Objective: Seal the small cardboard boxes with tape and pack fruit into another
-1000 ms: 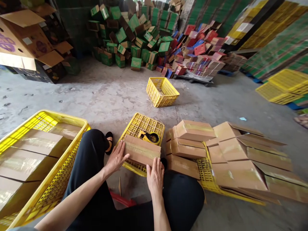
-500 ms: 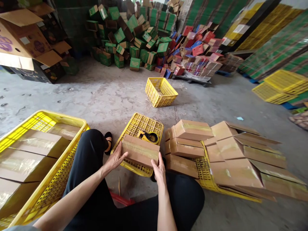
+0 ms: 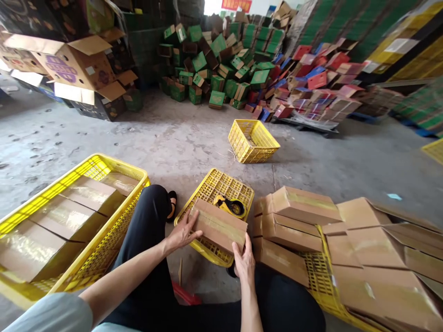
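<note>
A closed brown cardboard box (image 3: 219, 225), with a strip of tape along its top, lies on an upturned yellow plastic crate (image 3: 221, 182) between my knees. My left hand (image 3: 184, 233) holds the box's left end, its fingers spread over the edge. At the opposite end my right hand (image 3: 245, 257) grips the near right corner, thumb on the near side. Just behind the box, on the same crate, rests a yellow and black tape dispenser (image 3: 231, 206). The undersides of both hands are hidden.
To my left stands a yellow crate (image 3: 143, 177) holding several taped boxes (image 3: 65, 216). Stacked cardboard boxes (image 3: 304, 203) lie on my right, on and beside another yellow crate (image 3: 316, 272). Ahead are a smaller yellow basket (image 3: 254, 140) and heaped green boxes (image 3: 216, 99).
The view has swung to the left, so the surroundings appear shifted to the right. Both hands stay at the ends of the box, which remains on the crate.
</note>
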`<state>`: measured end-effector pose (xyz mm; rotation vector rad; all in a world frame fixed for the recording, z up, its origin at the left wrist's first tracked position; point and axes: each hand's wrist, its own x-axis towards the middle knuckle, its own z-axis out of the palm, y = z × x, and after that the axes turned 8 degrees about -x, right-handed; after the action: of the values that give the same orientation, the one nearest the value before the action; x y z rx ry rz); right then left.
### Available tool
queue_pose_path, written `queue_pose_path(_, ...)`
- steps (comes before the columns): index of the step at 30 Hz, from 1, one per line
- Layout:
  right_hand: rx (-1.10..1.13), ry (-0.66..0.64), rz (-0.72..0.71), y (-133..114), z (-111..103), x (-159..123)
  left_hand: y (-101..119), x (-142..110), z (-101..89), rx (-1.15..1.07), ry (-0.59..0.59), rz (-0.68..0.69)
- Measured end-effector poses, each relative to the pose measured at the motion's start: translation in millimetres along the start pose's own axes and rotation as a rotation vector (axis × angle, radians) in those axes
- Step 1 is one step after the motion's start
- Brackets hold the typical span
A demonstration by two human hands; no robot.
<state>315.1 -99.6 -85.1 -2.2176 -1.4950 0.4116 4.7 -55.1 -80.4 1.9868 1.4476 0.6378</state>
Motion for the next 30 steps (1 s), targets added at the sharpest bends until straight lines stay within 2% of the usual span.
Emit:
queue_pose_path(3,-0.048,0.020,-0.009,-4.0,5.8,-6.5,0.8,-0.4,-1.4,0.021,-0.036,0.008)
queue_pose_path(7,-0.159,0.098,-0.105,-19.6,8.8,-28.6,0.1,-1.2,-0.3,-0.007,-0.041,0.001)
queue_pose_path(11,-0.369,0.078,-0.187,-38.8,5.6,-51.0,3.0,-1.0,4.1,-0.021,0.064,0.006)
queue_pose_path(14,-0.457,0.074,-0.256,-51.8,7.0,-58.7,9.2,0.6,6.9,0.078,0.149,0.104)
queue_pose_path(19,-0.481,0.066,-0.393,-71.2,19.1,-59.2,21.0,5.0,12.7,0.218,0.152,0.210)
queue_pose_path(24,-0.481,0.035,-0.482,-87.0,27.1,-60.7,34.7,6.2,19.5,0.218,0.117,0.252)
queue_pose_path(30,-0.435,-0.003,-0.551,-101.3,26.5,-62.8,42.5,2.6,17.8,0.202,0.086,0.254)
